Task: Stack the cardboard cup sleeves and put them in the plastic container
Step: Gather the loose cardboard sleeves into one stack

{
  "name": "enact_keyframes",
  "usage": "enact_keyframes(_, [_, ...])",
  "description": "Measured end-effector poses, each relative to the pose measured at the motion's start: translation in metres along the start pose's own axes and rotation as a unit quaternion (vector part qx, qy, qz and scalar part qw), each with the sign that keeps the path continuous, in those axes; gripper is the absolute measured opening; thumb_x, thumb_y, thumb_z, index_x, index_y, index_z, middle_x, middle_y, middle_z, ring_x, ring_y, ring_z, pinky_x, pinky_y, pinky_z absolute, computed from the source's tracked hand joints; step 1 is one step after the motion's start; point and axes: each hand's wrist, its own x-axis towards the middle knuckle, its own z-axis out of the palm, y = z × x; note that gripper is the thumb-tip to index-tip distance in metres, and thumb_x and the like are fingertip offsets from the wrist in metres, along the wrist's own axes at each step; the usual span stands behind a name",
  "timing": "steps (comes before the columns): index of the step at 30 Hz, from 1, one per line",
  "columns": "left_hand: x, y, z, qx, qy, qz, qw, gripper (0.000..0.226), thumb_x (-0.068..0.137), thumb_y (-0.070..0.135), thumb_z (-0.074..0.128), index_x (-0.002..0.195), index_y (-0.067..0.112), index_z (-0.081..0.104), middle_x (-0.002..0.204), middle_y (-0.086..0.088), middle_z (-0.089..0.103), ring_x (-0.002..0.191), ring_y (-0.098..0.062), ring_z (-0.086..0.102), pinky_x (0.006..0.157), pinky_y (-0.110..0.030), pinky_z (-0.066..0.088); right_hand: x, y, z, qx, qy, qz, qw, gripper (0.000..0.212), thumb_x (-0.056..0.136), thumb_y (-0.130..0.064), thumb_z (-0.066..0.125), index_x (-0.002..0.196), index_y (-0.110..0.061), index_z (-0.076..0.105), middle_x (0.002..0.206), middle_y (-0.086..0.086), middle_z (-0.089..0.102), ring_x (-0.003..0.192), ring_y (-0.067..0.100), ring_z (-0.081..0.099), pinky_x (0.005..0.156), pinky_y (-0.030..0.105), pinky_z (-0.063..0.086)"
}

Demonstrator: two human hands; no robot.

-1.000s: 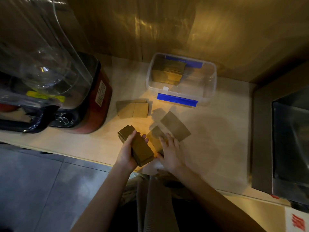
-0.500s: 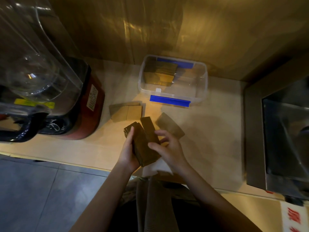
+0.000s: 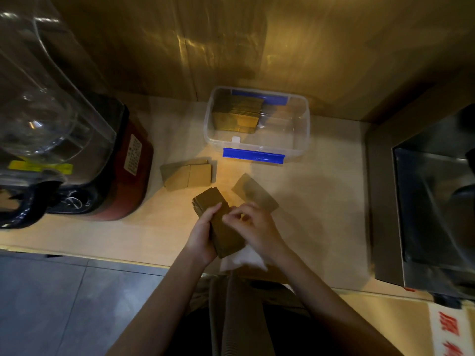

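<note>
My left hand (image 3: pixel 203 235) grips a thick stack of brown cardboard sleeves (image 3: pixel 218 217) from its left side, above the counter's front edge. My right hand (image 3: pixel 253 227) rests against the stack's right side with fingers curled on it. One flat sleeve (image 3: pixel 253 192) lies on the counter just beyond my right hand. A small pile of sleeves (image 3: pixel 189 173) sits to the left of it. The clear plastic container (image 3: pixel 298 140) with blue clips stands at the back; a stack of sleeves (image 3: pixel 237 115) fills its left half.
A blender with a red base (image 3: pixel 128 176) and clear jug stands at the left. A steel sink (image 3: pixel 431 201) takes up the right side. White paper (image 3: pixel 244 258) lies under my hands at the wooden counter's (image 3: pixel 321 201) edge. A wooden wall is behind.
My right hand lifted one loose sleeve off the counter and laid it onto the stack in my left hand. One sleeve is left beside my right hand where there were two.
</note>
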Motion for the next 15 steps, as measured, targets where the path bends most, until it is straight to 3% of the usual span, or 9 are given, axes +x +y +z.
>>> enact_keyframes(1, [0.000,0.000,0.000,-0.008,0.003,0.000,1.000,0.026,0.084,0.034,0.050,0.100,0.015,0.059,0.088,-0.008,0.066,0.087,-0.024,0.059,0.078,-0.040,0.048,0.005,0.004,-0.006,0.053,0.016,0.014,0.998,0.022,0.088,-0.034,0.055,0.094,-0.014,0.063,0.094,0.000,0.057,0.088,0.014,0.052,0.073,0.026,0.043])
enact_keyframes(3, [0.001,0.001,0.000,-0.035,0.013,0.006,0.999,0.023,0.083,0.031,0.052,0.098,0.015,0.060,0.085,-0.005,0.068,0.086,-0.021,0.060,0.078,-0.039,0.049,0.020,0.018,-0.015,0.036,0.094,0.018,0.995,0.016,0.090,-0.025,0.053,0.093,-0.015,0.065,0.083,-0.001,0.061,0.083,0.015,0.056,0.068,0.026,0.041])
enact_keyframes(6, [0.001,0.002,-0.002,-0.044,0.021,0.010,0.999,0.026,0.084,0.030,0.052,0.104,0.015,0.058,0.092,-0.006,0.067,0.088,-0.022,0.060,0.080,-0.040,0.049,0.039,0.047,-0.026,-0.114,0.170,0.048,0.978,0.033,0.086,-0.030,0.058,0.116,-0.016,0.056,0.110,0.007,0.062,0.105,0.023,0.056,0.081,0.032,0.045])
enact_keyframes(8, [0.000,0.001,-0.005,-0.042,0.022,0.010,0.999,0.030,0.083,0.031,0.053,0.110,0.016,0.056,0.093,-0.006,0.067,0.089,-0.021,0.061,0.081,-0.040,0.049,0.046,0.061,-0.030,-0.217,0.152,0.057,0.963,0.056,0.084,-0.035,0.059,0.134,-0.019,0.039,0.138,0.009,0.046,0.128,0.027,0.039,0.102,0.041,0.039])
enact_keyframes(10, [-0.001,0.001,-0.008,-0.045,0.022,0.010,0.999,0.034,0.082,0.031,0.054,0.113,0.016,0.055,0.094,-0.005,0.068,0.090,-0.021,0.062,0.080,-0.040,0.049,0.050,0.069,-0.030,-0.283,0.116,0.047,0.951,0.068,0.084,-0.038,0.059,0.141,-0.022,0.025,0.153,0.007,0.025,0.140,0.028,0.019,0.114,0.046,0.024])
enact_keyframes(12, [-0.001,0.001,-0.009,-0.047,0.023,0.010,0.999,0.038,0.079,0.031,0.056,0.114,0.017,0.054,0.096,-0.005,0.067,0.091,-0.021,0.062,0.078,-0.040,0.049,0.051,0.074,-0.028,-0.337,0.085,0.034,0.937,0.067,0.085,-0.040,0.055,0.142,-0.023,0.024,0.155,0.008,0.020,0.142,0.029,0.012,0.116,0.047,0.018])
enact_keyframes(15, [0.000,0.001,-0.009,-0.054,0.027,0.009,0.998,0.044,0.073,0.034,0.061,0.113,0.017,0.055,0.099,-0.006,0.067,0.092,-0.021,0.062,0.076,-0.040,0.049,0.049,0.082,-0.024,-0.393,0.085,0.027,0.915,0.060,0.087,-0.042,0.052,0.139,-0.022,0.030,0.153,0.010,0.025,0.140,0.029,0.019,0.113,0.046,0.021])
